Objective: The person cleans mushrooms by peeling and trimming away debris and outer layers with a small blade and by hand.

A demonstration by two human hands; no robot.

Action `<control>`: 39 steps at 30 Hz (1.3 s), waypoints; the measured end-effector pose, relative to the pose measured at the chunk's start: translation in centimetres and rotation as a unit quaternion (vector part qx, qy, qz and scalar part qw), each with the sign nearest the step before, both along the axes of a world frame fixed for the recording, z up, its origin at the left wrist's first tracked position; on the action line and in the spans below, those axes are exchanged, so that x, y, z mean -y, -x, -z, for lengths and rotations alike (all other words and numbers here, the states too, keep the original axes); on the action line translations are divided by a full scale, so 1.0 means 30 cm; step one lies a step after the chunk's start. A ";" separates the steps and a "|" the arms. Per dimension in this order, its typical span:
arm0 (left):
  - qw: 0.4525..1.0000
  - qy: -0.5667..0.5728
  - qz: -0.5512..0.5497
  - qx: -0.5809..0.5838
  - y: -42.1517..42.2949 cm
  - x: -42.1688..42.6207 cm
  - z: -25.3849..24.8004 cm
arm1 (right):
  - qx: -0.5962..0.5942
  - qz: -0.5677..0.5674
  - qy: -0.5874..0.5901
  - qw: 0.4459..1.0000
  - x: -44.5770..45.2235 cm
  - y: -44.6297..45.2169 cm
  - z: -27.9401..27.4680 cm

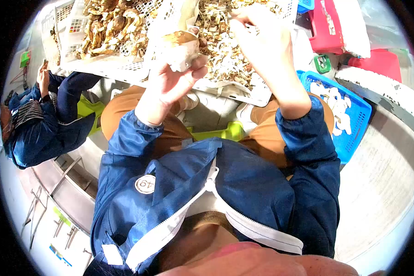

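Note:
A large pale mushroom (181,46) with a brown, soil-stained patch is gripped in my left hand (177,78), its fingers wrapped around the underside. My right hand (257,34) is curled closed over the tray of scraps to the right of the mushroom. Bright light washes out its fingers, and I cannot make out what they hold. Beneath both hands lies a heap of mushroom trimmings (223,57) in a white tray (243,95). Whole brown mushrooms (107,27) fill part of a white perforated crate (103,67) on the left.
A blue basket (357,120) with white mushroom pieces (338,108) stands by my right knee. Red containers (326,27) and a small green box (322,64) are at the upper right. Another person (46,124) sits at the far left. Yellow-green plastic (221,132) shows between my legs.

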State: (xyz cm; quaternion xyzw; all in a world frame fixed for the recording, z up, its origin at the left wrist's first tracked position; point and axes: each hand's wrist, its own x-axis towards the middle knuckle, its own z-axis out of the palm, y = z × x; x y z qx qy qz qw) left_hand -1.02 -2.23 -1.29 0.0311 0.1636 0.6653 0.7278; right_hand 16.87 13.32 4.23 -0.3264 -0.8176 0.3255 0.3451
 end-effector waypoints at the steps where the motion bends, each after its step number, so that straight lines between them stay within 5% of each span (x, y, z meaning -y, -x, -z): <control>1: 0.998 0.007 -0.019 -0.055 -0.001 0.000 -0.001 | -0.023 -0.041 0.012 0.999 0.005 0.000 -0.004; 7: 0.931 0.080 -0.090 -0.346 0.016 -0.037 -0.051 | -0.135 -0.200 0.062 0.969 0.057 0.009 -0.040; 17: 0.915 0.005 -0.137 -0.380 0.008 -0.045 -0.059 | -0.130 -0.176 0.166 0.961 0.052 -0.003 -0.037; 24: 0.960 -0.008 -0.075 -0.268 0.027 -0.032 -0.058 | -0.081 -0.127 0.180 0.972 0.028 -0.021 -0.027; 28: 0.989 -0.080 -0.014 -0.125 0.010 -0.036 -0.044 | 0.097 -0.022 0.123 0.987 -0.015 -0.035 -0.013; 32: 0.994 -0.078 0.030 0.064 0.014 -0.041 -0.036 | -0.019 -0.131 0.006 0.991 0.024 -0.020 -0.060; 39: 0.999 -0.006 -0.012 -0.040 0.019 -0.027 -0.010 | -0.113 -0.170 0.090 0.975 0.063 0.011 -0.026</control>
